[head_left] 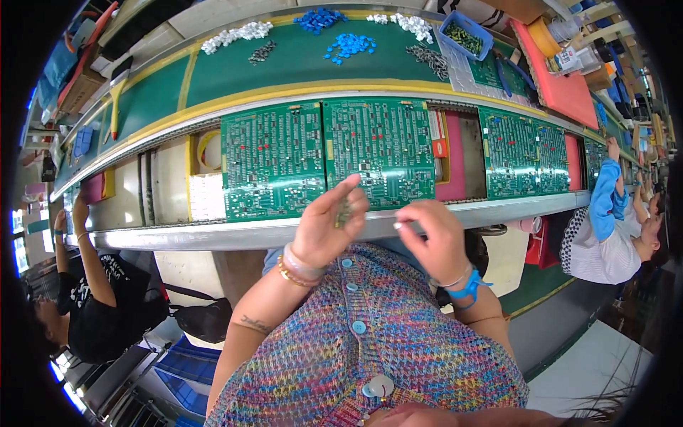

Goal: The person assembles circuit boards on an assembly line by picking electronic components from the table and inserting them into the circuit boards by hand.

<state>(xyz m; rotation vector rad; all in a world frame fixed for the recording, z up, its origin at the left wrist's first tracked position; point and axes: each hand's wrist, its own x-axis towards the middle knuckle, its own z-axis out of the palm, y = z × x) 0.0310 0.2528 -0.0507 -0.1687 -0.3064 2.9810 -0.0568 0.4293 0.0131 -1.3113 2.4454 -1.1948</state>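
My left hand (331, 222) is turned palm up in front of the circuit boards, its fingers curled around a few small yellow-green electronic components (343, 212). Close by on the right, my right hand (435, 238) pinches a tiny white part (398, 225) between thumb and forefinger; its exact kind is too small to tell. Just beyond my hands, a green circuit board (273, 160) and a second circuit board (380, 149) lie side by side on the conveyor rails, both filled with small parts. My left fingertips overlap the second board's near edge in view; whether they touch it I cannot tell.
A metal rail (192, 237) runs along the near side. On the green bench behind lie white parts (238, 35), blue parts (350, 46), and a blue bin (466, 34) of green components. More boards (526, 153) stand to the right. People work at both sides.
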